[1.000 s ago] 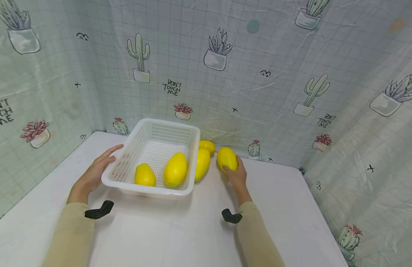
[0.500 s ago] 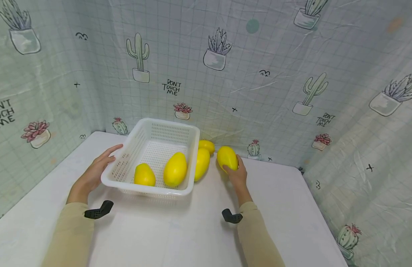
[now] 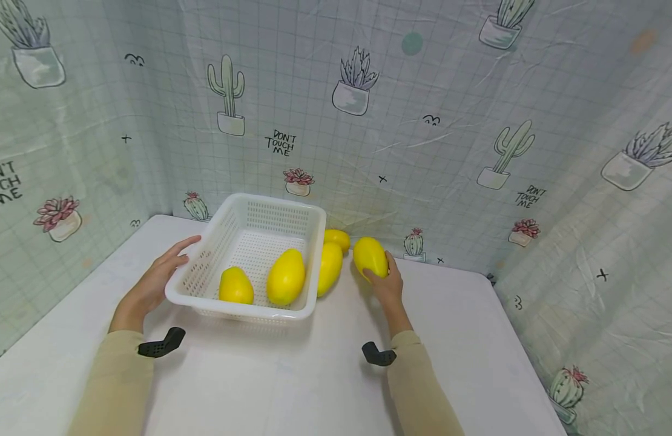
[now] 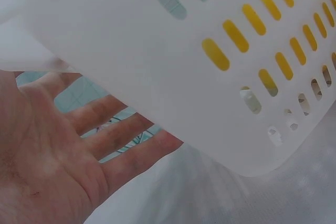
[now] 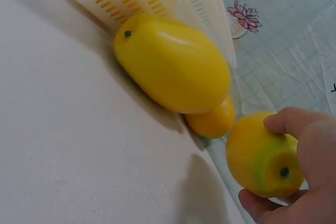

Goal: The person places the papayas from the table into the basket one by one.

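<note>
A white perforated plastic basket (image 3: 205, 298) holds two yellow mangoes, a shorter mango (image 3: 236, 287) and a longer mango (image 3: 286, 277). My left hand (image 3: 152, 284) rests at the basket's left side, its fingers extended along the outer wall by the rim; in the left wrist view the fingers (image 4: 121, 142) reach behind the wall. My right hand (image 3: 387, 284) grips another yellow mango (image 3: 370, 257), thumb on the near side and fingers around the right; the right wrist view shows its greenish stem end. Just left of it, a large mango (image 5: 173, 66) and a smaller mango (image 5: 212, 121) lie beside the basket.
A white table (image 3: 325, 375) carries everything. Behind it and along both sides hangs a curtain (image 3: 401, 151) printed with cacti and potted plants, close to the table's back edge. Black devices (image 3: 161, 344) are worn at both wrists.
The mango in my right hand has shifted very slightly up, toward the curtain. My left hand, the basket and the other mangoes stay where they were.
</note>
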### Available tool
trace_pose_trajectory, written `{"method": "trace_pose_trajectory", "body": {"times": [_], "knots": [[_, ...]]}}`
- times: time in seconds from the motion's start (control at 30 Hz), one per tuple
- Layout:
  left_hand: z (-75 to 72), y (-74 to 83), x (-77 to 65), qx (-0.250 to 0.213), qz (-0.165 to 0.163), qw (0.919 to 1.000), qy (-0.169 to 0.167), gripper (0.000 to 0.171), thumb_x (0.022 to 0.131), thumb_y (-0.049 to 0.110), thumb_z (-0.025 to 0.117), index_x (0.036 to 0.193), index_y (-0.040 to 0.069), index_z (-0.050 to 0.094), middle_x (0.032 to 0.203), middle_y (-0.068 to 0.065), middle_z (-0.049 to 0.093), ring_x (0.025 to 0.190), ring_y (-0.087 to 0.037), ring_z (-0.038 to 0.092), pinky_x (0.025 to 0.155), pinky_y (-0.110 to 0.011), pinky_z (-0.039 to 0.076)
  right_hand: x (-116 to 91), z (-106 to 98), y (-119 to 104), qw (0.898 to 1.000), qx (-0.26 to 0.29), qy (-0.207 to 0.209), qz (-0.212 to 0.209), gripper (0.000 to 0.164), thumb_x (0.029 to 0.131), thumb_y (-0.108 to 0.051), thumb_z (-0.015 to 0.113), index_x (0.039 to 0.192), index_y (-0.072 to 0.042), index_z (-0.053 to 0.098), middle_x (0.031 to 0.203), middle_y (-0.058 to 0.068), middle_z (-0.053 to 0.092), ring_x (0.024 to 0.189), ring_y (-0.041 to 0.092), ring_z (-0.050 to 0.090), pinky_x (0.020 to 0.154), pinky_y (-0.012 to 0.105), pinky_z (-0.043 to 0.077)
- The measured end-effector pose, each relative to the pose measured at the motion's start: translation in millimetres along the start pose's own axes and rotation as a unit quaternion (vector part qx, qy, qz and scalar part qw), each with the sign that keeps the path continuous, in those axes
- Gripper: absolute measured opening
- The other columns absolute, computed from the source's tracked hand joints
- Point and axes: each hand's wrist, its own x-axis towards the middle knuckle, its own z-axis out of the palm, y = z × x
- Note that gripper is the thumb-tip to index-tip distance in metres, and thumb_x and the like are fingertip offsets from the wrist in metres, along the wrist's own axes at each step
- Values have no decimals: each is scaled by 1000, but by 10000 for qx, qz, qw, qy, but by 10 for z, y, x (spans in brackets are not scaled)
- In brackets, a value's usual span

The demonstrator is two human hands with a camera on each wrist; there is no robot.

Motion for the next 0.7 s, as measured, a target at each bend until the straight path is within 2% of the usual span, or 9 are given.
{"method": "trace_pose_trajectory", "body": {"times": [0.43,0.7], "knots": [[-3,23,-2,15,-144,9999,35,53,103,48,29,153,42,14,164,-7,11,119,-2,43,87,-18,52,-38,-35,-138,9995,172,-225,-148,80,86,-30,71,152,-27,27,158,3,31,137,32,38,114,53,32],[0,39,-2,30,-167,9998,49,54,103,48,29,154,39,15,164,-8,12,114,3,45,86,-17,52,-40,-36,-172,9982,358,-344,-344,79,85,-31,72,151,-28,30,155,3,34,132,32,42,110,51,38]]}}
